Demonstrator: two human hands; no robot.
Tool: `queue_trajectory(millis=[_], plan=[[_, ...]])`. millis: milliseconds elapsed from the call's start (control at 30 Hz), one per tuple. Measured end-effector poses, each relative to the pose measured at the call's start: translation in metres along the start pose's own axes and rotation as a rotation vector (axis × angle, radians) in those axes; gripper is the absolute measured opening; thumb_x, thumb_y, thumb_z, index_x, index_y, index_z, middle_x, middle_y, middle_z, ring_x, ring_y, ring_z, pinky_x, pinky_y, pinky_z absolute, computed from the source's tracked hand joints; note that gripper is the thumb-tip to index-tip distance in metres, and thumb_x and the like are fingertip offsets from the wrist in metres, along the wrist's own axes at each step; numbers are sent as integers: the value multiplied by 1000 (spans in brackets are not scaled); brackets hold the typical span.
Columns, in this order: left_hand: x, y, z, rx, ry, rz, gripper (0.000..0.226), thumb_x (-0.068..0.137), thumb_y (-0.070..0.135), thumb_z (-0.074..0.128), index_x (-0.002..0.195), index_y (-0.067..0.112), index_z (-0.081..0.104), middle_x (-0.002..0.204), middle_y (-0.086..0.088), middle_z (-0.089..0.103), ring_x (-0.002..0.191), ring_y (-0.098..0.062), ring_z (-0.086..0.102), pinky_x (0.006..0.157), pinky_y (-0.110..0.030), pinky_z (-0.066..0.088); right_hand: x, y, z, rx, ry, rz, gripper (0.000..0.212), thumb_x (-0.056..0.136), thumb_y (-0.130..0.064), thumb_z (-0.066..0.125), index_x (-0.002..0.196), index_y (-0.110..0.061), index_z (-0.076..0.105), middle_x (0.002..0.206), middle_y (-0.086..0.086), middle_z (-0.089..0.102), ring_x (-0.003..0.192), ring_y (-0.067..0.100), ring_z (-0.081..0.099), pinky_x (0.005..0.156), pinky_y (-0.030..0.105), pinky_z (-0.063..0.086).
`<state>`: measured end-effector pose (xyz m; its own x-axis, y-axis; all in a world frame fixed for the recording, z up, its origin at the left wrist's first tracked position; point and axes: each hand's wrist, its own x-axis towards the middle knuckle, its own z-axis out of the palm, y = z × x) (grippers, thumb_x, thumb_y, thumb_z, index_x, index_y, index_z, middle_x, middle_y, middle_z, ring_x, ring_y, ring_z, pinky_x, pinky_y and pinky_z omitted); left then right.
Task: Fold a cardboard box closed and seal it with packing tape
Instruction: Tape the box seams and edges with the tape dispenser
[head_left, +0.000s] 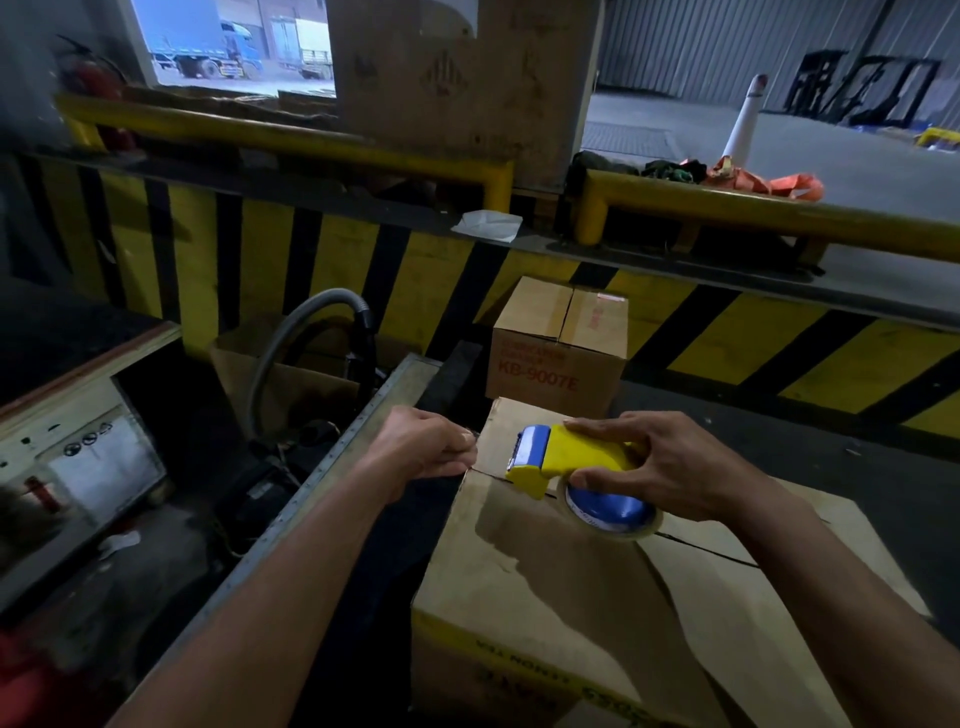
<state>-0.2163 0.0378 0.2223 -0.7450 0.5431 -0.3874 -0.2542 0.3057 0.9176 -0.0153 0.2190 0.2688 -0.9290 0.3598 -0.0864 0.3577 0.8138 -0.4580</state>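
A brown cardboard box (571, 587) with a yellow band and dark lettering along its near side is sitting on a dark work surface (779, 431), its top flaps lying folded shut and meeting in a seam that is running from far left to near right. Four cartons are showing in all: this one, a smaller shut brown box with red print (558, 348) just beyond it, one open carton (291, 384) to the left holding a grey ribbed hose (291, 332), and one tall carton (447, 78) standing far off behind the yellow rail. There is one yellow plastic tape dispenser (566, 457) carrying one clear tape roll on a blue core (613, 512). The right hand (675, 462) is gripping the dispenser, fingers wrapping over its top, and is holding it on the box's far end over the seam. The left hand (421, 447) is hovering at the box's far left corner with fingers curling in (whether they are pinching a tape end cannot be told)
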Motion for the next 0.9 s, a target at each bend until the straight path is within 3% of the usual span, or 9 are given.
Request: queue_trajectory(millis=[267,433,600,700,767,900], plan=[[6,-2,3,98,57,15,8,89,-6,67,93,-9,73,75,-17,76,57,-14,73,55,-22,60,9,-1,3,-10,-25,-3,83,64,-75,57,141,-47,44,122,-4,52,104,13,51,88,35,52],[7,0,5,152,73,48,7,89,-6,67,90,-6,74,77,-18,76,60,-15,72,56,-22,57,9,1,-1,-6,-42,-17,83,64,-76,57,141,-47,43,126,-6,51,107,12,50,88,33,51],[13,1,-7,183,108,54,7,91,-6,66,91,-5,73,79,-18,75,62,-18,72,58,-25,58,-1,10,-7,-43,-30,12,79,67,-74,58,141,-48,44,103,-17,47,88,6,50,67,20,40],[11,0,-9,186,46,2,5,91,-2,69,93,-1,74,85,-16,77,68,-17,75,60,-24,60,-3,12,-5,-48,-52,36,77,68,-71,58,140,-47,45,98,-19,45,85,6,48,66,20,38],[11,-3,-9,155,23,-28,6,91,1,71,96,-1,74,87,-16,78,68,-15,75,58,-22,59,-4,12,-5,-32,-45,44,78,67,-71,58,140,-47,45,104,-18,47,88,7,48,69,20,40],[10,-8,-7,116,3,-36,9,92,4,71,100,-1,74,91,-17,77,72,-15,75,59,-23,61,-10,10,-5,17,-38,78,71,63,-69,59,131,-55,41,135,0,47,100,9,41,77,22,41]])
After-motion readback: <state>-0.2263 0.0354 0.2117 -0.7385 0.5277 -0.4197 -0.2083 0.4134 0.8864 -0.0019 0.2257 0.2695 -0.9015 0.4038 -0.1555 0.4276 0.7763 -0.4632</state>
